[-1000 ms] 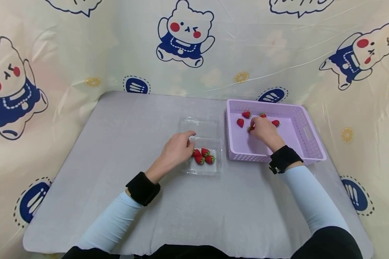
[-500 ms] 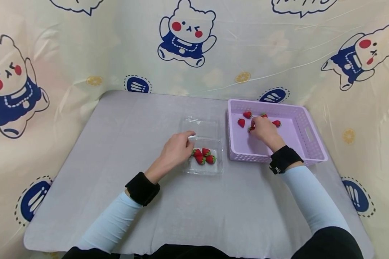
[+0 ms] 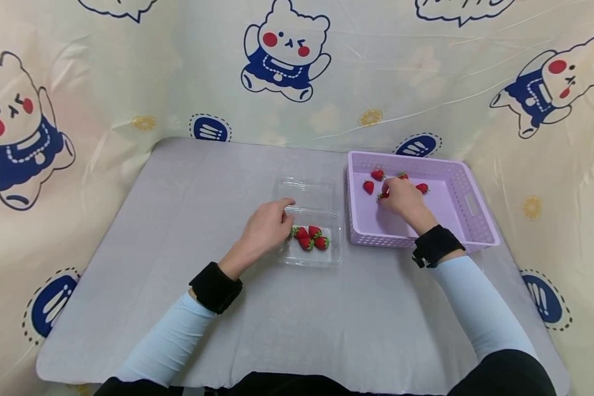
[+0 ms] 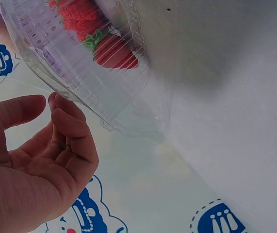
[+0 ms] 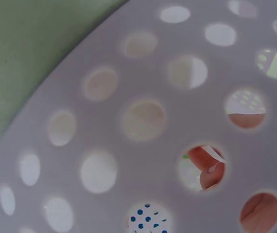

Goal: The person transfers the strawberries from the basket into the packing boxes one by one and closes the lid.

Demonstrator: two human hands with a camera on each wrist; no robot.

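Observation:
My right hand (image 3: 404, 202) reaches into the lilac basket (image 3: 376, 240) and pinches a strawberry (image 3: 383, 196) at its fingertips. Through holes in the basket wall (image 5: 143, 121), the right wrist view gives only bits of that hand. My left hand (image 3: 266, 226) is at the left edge of a clear plastic box (image 3: 309, 260), whose lid (image 3: 304, 192) lies folded back. Several strawberries (image 3: 320, 243) sit in the box. Seen from the left wrist, the left hand (image 4: 46, 150) has loosely curled fingers beside the rim and holds nothing; whether a fingertip touches the rim, I cannot tell.
Other strawberries (image 3: 378, 174) lie spread in the basket, toward its back and left. A grey cloth (image 3: 178, 220) covers the table. Behind it hangs a curtain (image 3: 188, 66) printed with bears.
My left hand has shifted slightly left from the box, uncovering more of a strawberry at its left side. My right hand stays nearly still at the strawberry in the basket.

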